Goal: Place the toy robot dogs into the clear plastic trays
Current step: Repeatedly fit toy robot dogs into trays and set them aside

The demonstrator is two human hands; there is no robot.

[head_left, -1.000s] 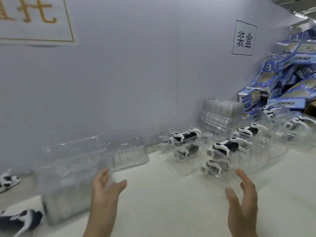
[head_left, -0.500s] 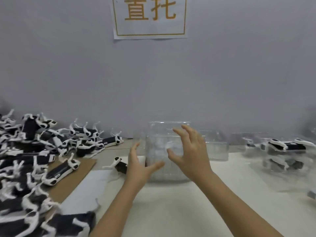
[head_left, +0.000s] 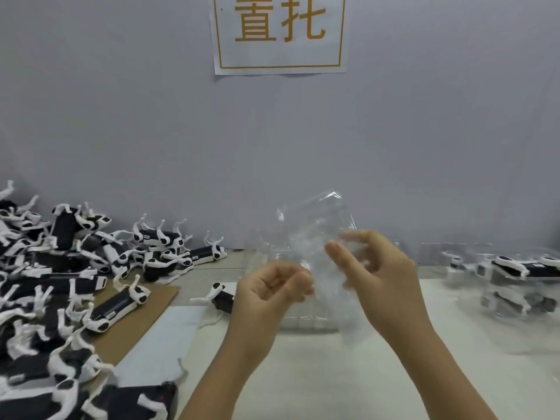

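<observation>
Both forearms reached forward over the pale surface (head_left: 333, 383). To the left of the left forearm, a white sheet (head_left: 163, 338) lay on the surface, with a cardboard panel (head_left: 145, 313) next to it on its far left side.

The left hand (head_left: 269, 294) had its fingers curled and pinched the lower left edge of a clear tray (head_left: 315, 234). The right hand (head_left: 381, 277) gripped the right side of the same tray with thumb and fingers curled. Motion blur obscured the exact fingertip contact. The tray was held between the hands, off the surface and tilted, with its far corner raised above them.

Directly below the hands, a stack (head_left: 306, 321) of clear trays rested on the surface. A single dog (head_left: 222, 297) lay just left of the left hand, partly hidden by it. Further left, a heap (head_left: 60, 268) of black-and-white dogs spread over the cardboard panel.

Well to the right of the right hand, blurred filled trays (head_left: 515, 283) held dogs.

Beyond the hands stood a grey wall (head_left: 424, 131) with a paper sign (head_left: 278, 31).
</observation>
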